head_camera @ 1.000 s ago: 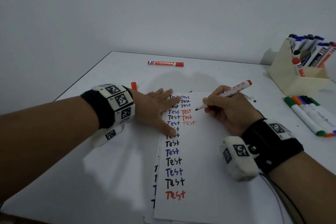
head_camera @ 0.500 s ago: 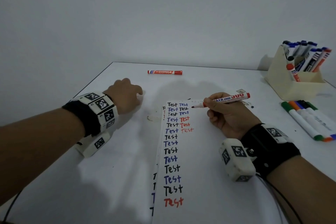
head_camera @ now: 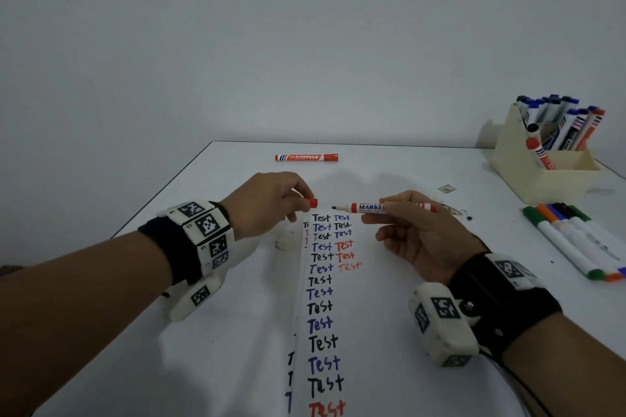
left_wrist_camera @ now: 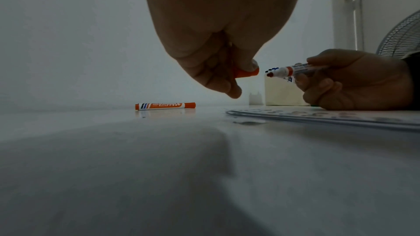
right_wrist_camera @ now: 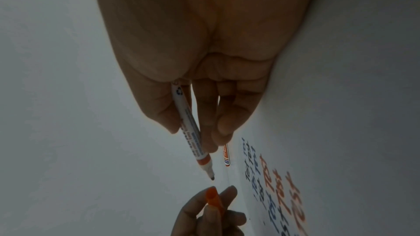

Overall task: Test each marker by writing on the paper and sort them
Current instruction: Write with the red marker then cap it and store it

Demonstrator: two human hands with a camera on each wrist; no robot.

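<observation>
Two hands meet over a white table [head_camera: 210,349] that runs back to a bare pale wall [head_camera: 305,27]; the left-wrist view also catches a fan [left_wrist_camera: 402,37] at the room's right edge. The left hand [head_camera: 267,203] pinches a red cap [head_camera: 312,203] between thumb and fingertips, its open end just short of the marker tip. Beyond that grip, well apart, a capped red pen [head_camera: 306,157] lies flat on the table. Below both grips lies the paper [head_camera: 372,332], its columns of "Test" in black, blue and red. The right hand [head_camera: 416,230] holds the marker [head_camera: 382,207] level, thumb and fingers curled round the barrel, the bare tip pointing left at the cap. Right of this grip a row of pens [head_camera: 572,240] lies side by side, and farther back a cream holder [head_camera: 528,176] stands with more pens upright in it.

Half a second earlier the left hand sat as a fist on the table, far left of the paper; now it is raised and brought in with the cap. The right hand has turned palm up, with the marker a little higher and still level.
</observation>
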